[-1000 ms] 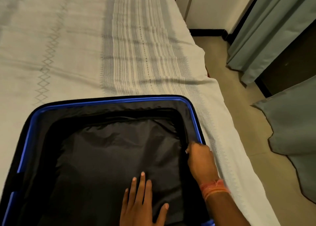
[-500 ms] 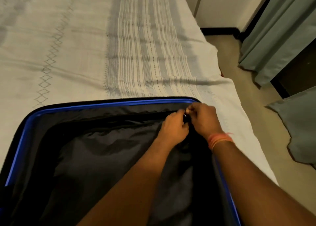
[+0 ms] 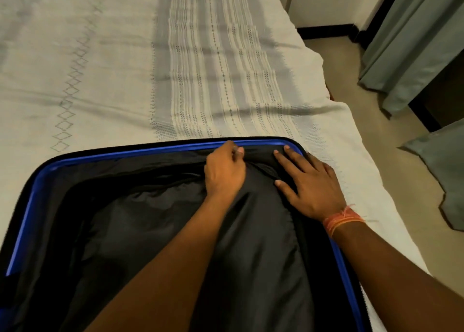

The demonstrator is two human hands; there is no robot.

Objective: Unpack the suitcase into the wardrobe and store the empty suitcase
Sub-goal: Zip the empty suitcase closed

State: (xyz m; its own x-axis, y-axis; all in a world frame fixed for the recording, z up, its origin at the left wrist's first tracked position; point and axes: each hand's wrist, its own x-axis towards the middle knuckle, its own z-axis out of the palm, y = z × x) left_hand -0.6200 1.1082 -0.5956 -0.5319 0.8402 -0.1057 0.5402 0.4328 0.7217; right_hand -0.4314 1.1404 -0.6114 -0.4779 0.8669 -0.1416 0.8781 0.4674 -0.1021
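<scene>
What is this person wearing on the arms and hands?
No sleeves are in view: both forearms are bare. Neither the left hand nor the right hand wears a glove or a visible ring. A band of orange and red threads, with loose ends, circles the right wrist; the left wrist has nothing.

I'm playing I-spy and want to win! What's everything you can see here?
bedspread: one, cream with grey patterns, top and left
suitcase: one, blue rim, open on the bedspread
lining: one, black, inside the suitcase
floor: one, beige, right of the bedspread
curtains: two pieces, grey-green, far right
wall: one, white, top right
wrist threads: one bunch, orange, right wrist
left hand: one, pinching the lining near the far rim
right hand: one, flat on the lining by the far-right corner
</scene>
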